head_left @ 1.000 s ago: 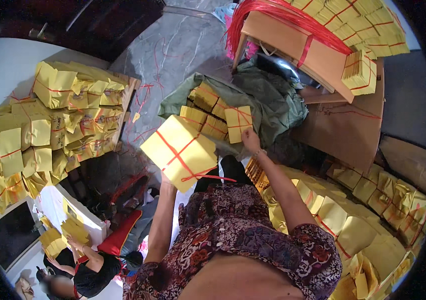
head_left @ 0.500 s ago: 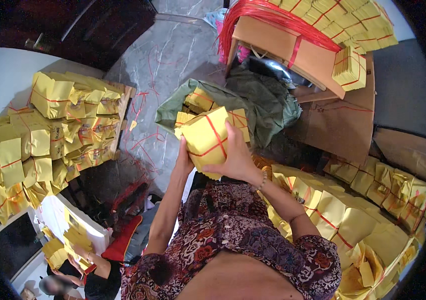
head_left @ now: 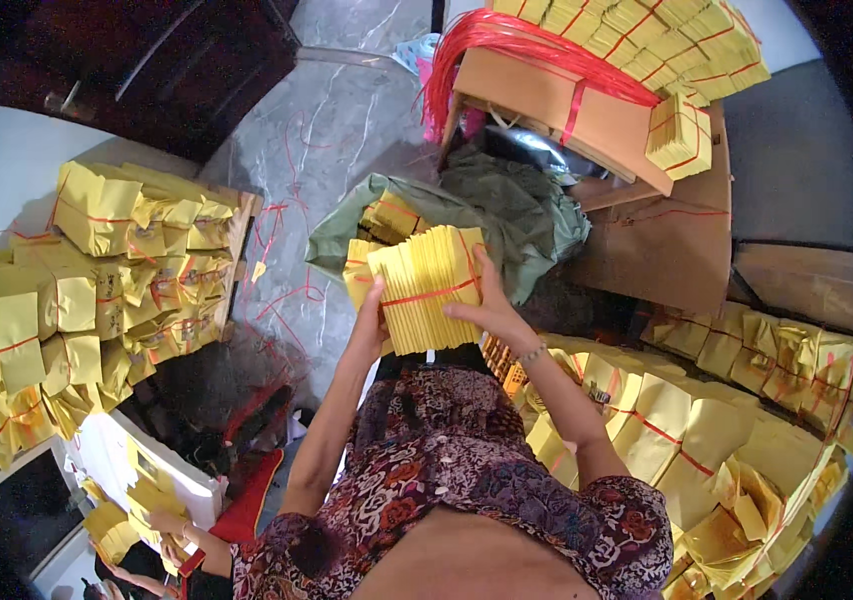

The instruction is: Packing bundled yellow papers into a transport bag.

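Between my two hands I hold a thick bundle of yellow envelopes (head_left: 427, 285), tied with red ribbon, its row of edges facing up. My left hand (head_left: 371, 318) grips its left side. My right hand (head_left: 497, 305) clasps the right side, thumb across the edges. Just beyond and below the bundle stands an open green sack (head_left: 332, 235). Inside the sack lie more yellow tied bundles (head_left: 392, 217), partly covered by the one I hold.
Stacked yellow bundles fill a wooden pallet (head_left: 239, 240) at left. A brown table (head_left: 537, 85) at far right carries red ribbon (head_left: 467, 50) and a tied bundle (head_left: 682, 135). More bundles (head_left: 647, 420) lie right. Ribbon scraps (head_left: 297, 292) litter the floor. Another person's hands (head_left: 172, 530) handle yellow paper, lower left.
The bundle has been turned in my hands: its broad flat face with crossed ribbon showed before, and now the row of edges does. My right hand has shifted its grip along the side.
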Demonstrator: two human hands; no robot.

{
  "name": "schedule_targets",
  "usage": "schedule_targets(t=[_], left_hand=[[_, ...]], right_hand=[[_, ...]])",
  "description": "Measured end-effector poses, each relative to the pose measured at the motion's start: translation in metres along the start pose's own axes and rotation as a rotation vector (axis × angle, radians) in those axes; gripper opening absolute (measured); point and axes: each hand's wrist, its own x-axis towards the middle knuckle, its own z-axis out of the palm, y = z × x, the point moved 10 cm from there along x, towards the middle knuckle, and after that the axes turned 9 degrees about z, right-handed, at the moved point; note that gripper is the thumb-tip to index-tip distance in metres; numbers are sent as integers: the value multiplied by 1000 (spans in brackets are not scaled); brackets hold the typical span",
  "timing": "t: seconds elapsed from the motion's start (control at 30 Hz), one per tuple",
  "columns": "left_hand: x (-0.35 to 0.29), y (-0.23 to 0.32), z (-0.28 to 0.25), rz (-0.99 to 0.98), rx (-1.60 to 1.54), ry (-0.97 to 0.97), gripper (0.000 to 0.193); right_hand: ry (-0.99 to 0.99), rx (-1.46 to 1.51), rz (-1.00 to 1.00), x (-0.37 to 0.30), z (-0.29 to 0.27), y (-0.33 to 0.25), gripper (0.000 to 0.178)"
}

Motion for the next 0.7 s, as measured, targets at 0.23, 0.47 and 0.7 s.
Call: schedule_targets(t=[0.23,0.47,0.7], left_hand=[[-3,-29,-58,-66,107,94,68],[0,-24,-68,223,197,377,65],[-4,-31,-78,162,162,517,70]], right_hand=[[67,482,79,30,-73,-2,93],[849,-402,212,130,-255,-42,113],[932,-546,371,213,-325,-43,113]])
